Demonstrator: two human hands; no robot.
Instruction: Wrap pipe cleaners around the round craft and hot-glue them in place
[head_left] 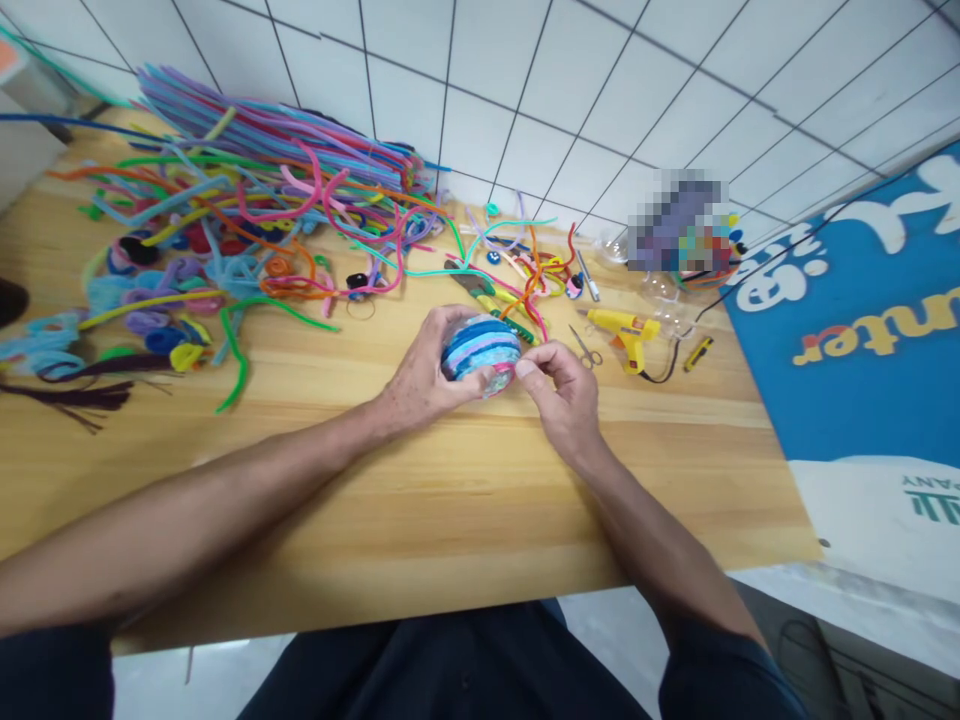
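A ball wound with blue, light blue and purple pipe cleaners is held above the table. My left hand is closed around its left side, the thumb lying along the lower front. At the ball's right end a pink pipe cleaner shows beside a bare, shiny patch. My right hand pinches there with thumb and forefinger, and its fingertips partly hide the pink end. Just behind the ball lie green-handled scissors, partly covered by loose pipe cleaners.
A big bundle of pipe cleaners lies along the tiled wall, with a tangled heap of shaped pieces in front. To the right are small scissors, a yellow glue gun with its cord, a yellow cutter and clear plastic pieces.
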